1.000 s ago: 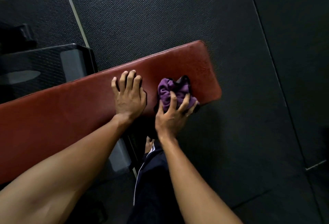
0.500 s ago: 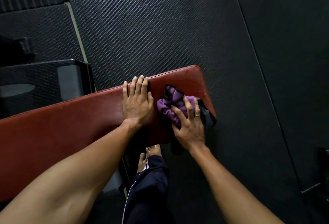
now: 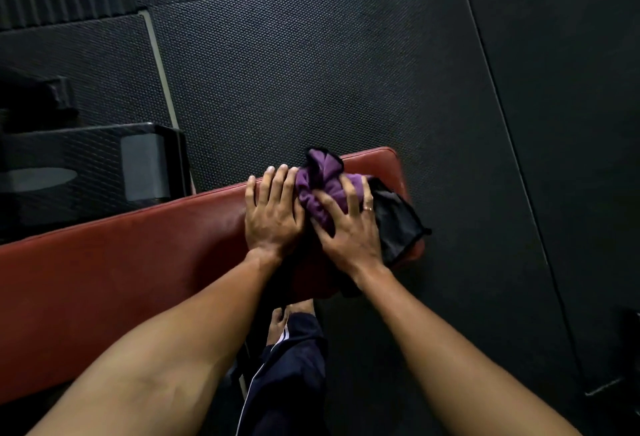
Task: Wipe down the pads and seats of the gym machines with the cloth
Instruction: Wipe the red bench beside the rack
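Bench [image 3: 138,262]: the long axis runs lower left to upper right. Cloth [image 3: 322,189]: bunched on the bench top near its right end, with one dark corner hanging past the near edge. Right hand [image 3: 349,231]: fingers splayed and bent over the bunch, clamping it to the bench. Left hand [image 3: 273,213]: flat on the bench, fingers straight, touching the cloth's left side. Most of the bench lies leftward of both hands, nearer the left hand. The bench's right end is blurred, so coverage there is uncertain.

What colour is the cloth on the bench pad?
The cloth is purple, with a dark grey part; the head view shows it best.
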A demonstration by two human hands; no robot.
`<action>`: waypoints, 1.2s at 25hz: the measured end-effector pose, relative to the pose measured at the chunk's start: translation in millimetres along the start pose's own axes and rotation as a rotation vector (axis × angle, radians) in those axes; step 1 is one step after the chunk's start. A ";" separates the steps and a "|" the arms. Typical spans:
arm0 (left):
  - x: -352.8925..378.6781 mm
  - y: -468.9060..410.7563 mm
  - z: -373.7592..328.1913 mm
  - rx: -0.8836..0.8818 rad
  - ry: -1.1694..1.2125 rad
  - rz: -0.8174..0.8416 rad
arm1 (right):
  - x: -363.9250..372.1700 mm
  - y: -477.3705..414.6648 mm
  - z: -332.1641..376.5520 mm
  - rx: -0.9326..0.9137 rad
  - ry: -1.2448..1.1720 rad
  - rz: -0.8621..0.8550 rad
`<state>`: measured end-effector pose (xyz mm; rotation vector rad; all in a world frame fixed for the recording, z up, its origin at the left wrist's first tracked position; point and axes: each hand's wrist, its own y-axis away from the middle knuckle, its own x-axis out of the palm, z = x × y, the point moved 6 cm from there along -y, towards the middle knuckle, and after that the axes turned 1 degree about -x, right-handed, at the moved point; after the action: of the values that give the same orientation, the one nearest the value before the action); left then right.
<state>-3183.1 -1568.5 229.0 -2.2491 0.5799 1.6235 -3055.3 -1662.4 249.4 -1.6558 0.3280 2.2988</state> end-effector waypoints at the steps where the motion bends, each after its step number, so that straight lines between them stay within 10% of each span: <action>1: -0.3 0.0 -0.3 -0.003 0.004 0.002 | -3.6 12.7 -9.3 -0.062 0.022 0.016; 8: -1.6 -0.5 -1.5 -0.024 0.024 -0.029 | -14.6 -53.6 -42.4 0.252 0.016 -0.108; 16: 0.7 -1.7 1.0 -0.020 0.020 -0.054 | 2.7 -99.1 -4.9 -0.080 0.113 0.024; 22: 0.3 -1.6 -1.2 -0.023 0.003 -0.055 | -2.1 -113.3 -31.6 0.324 0.140 0.078; 30: -0.5 -1.5 -1.1 -0.020 0.007 -0.053 | -18.6 -116.5 -57.2 0.064 0.188 0.091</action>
<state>-3181.6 -1567.7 229.8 -2.2654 0.5031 1.6034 -2957.2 -1575.5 247.3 -1.8648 0.5217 2.1742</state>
